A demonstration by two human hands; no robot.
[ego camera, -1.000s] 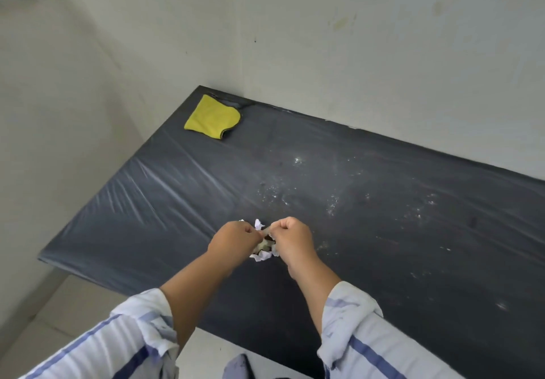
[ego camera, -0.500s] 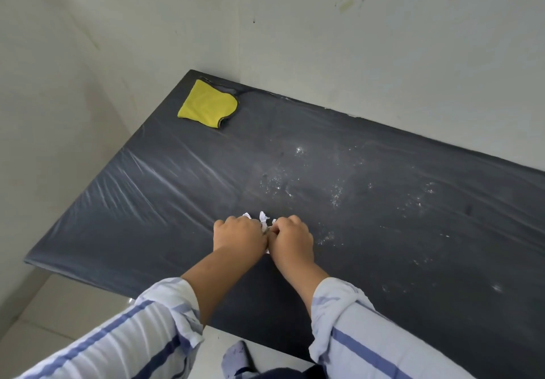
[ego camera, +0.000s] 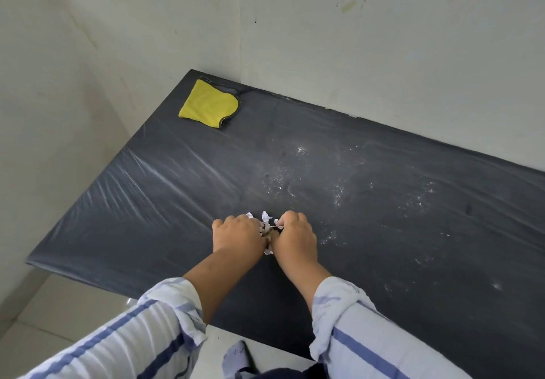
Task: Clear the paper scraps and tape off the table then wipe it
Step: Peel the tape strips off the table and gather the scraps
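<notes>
Paper scraps (ego camera: 267, 221) are bunched at six o'clock on the black table (ego camera: 147, 201). The left hand (ego camera: 239, 235) and the right hand (ego camera: 295, 235), knuckles touching, both clench them. A yellow cloth (ego camera: 209, 107) lies at eleven o'clock.

a dark surface (ego camera: 182, 201) set in a pale room corner
black and wrapped in wrinkled film that catches soft light in streaks, it meets the back wall (ego camera: 383, 42), which is off-white with a few small stains, and the left wall (ego camera: 59, 89); pale floor tiles (ego camera: 44, 319) show below its near edge.
</notes>
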